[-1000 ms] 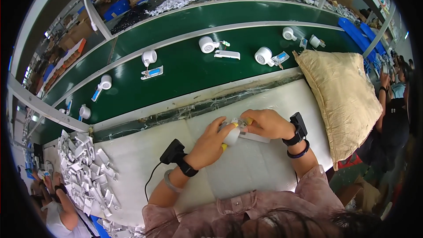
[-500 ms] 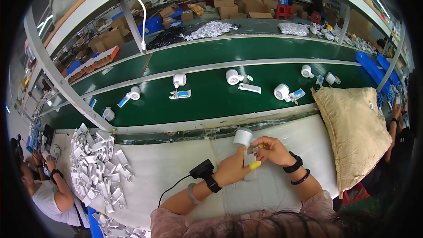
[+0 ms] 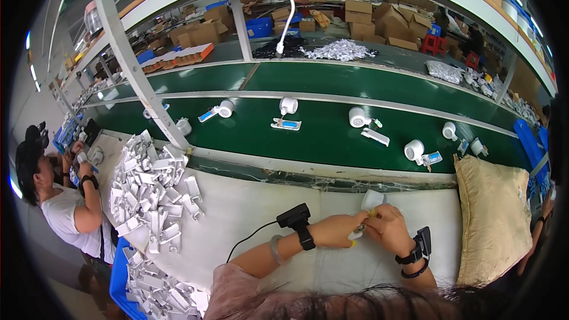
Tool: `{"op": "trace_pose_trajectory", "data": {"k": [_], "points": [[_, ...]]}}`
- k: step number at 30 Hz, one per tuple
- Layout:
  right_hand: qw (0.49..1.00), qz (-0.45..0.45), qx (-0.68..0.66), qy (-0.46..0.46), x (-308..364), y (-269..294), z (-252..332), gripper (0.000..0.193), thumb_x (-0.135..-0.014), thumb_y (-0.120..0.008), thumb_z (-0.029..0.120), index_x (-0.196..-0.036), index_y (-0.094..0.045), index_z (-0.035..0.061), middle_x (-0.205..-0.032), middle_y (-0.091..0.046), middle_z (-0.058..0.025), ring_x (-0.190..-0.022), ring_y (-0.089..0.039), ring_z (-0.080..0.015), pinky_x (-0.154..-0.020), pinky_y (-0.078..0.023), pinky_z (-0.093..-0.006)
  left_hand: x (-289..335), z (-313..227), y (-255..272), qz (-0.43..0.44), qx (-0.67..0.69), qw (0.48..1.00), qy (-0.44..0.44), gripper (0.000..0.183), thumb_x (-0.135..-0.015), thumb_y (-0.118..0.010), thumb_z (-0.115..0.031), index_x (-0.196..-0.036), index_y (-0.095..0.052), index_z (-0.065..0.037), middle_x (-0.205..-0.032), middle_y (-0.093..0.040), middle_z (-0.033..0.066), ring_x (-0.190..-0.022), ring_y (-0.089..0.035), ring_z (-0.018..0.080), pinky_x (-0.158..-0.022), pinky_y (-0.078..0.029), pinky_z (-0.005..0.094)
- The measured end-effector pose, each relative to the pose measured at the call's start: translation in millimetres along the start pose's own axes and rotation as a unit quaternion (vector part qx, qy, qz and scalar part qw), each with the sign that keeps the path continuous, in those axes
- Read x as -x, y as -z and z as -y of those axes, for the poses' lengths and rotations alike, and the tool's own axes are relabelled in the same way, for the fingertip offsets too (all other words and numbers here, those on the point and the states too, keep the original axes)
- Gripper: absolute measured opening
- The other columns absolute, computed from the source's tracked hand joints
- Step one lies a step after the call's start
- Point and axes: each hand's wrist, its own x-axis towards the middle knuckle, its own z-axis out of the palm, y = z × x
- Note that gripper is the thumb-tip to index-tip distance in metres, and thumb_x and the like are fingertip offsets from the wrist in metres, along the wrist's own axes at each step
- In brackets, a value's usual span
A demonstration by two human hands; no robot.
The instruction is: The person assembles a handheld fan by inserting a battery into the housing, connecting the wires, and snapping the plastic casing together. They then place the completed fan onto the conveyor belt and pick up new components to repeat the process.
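My left hand (image 3: 336,229) and right hand (image 3: 388,229) just bunched closer, fingers grasping the white cylindrical plastic housing (image 3: 373,199) by its near end, over cream sheeting (image 3: 237,216); that end's mostly covered, close handwork seemingly ongoing.

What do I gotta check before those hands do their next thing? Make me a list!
1. Both hands close together: ok, the left hand and right hand meet over the pale mat.
2. White round unit within reach: ok, just beyond the hands.
3. Firm grip: cannot tell, the hands hide it.
4. Black cable clear of both hands: ok, it trails from the left wrist.
5. Pile of white casings out of the way: ok, off to the left.
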Motion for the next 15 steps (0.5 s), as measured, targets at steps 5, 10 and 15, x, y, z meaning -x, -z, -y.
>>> {"op": "trace_pose_trajectory", "data": {"k": [5,10,15], "points": [[0.989,-0.097,-0.102,0.055,-5.8,10.9,1.9,0.014,-0.067,-0.071,0.007,-0.076,-0.061,0.0067,-0.093,-0.060,-0.0098,-0.098,-0.057,-0.0327,-0.085,-0.041,-0.0432,5.0,-4.3,15.9,-0.091,0.084,0.987,-0.099,0.073,-0.075,-0.065,-0.015,-0.136,-0.025,-0.005,-0.094,-0.059,0.0177,-0.081,-0.060,0.0373,-0.070,-0.047,0.0421],[0.939,0.030,-0.324,-0.110,16.5,-5.3,-16.3,0.010,-0.076,-0.065,0.001,-0.085,-0.060,0.0022,-0.083,-0.061,-0.0155,-0.088,-0.058,-0.0361,-0.080,-0.046,-0.0400,-19.4,30.4,-7.3,-0.202,0.198,0.950,-0.131,0.075,-0.077,-0.067,-0.018,-0.135,-0.024,0.001,-0.106,-0.053,0.0187,-0.096,-0.054,0.0283,-0.083,-0.044,0.0366],[0.820,0.029,-0.549,-0.158,25.0,-31.9,-55.8,0.018,-0.091,-0.061,0.014,-0.081,-0.056,0.0003,-0.076,-0.067,-0.0115,-0.065,-0.061,-0.0133,-0.064,-0.051,-0.0278,-20.7,26.0,3.2,-0.151,0.274,0.944,-0.108,0.067,-0.078,-0.069,-0.020,-0.128,-0.031,0.003,-0.106,-0.051,0.0150,-0.098,-0.051,0.0218,-0.085,-0.043,0.0326]]}}
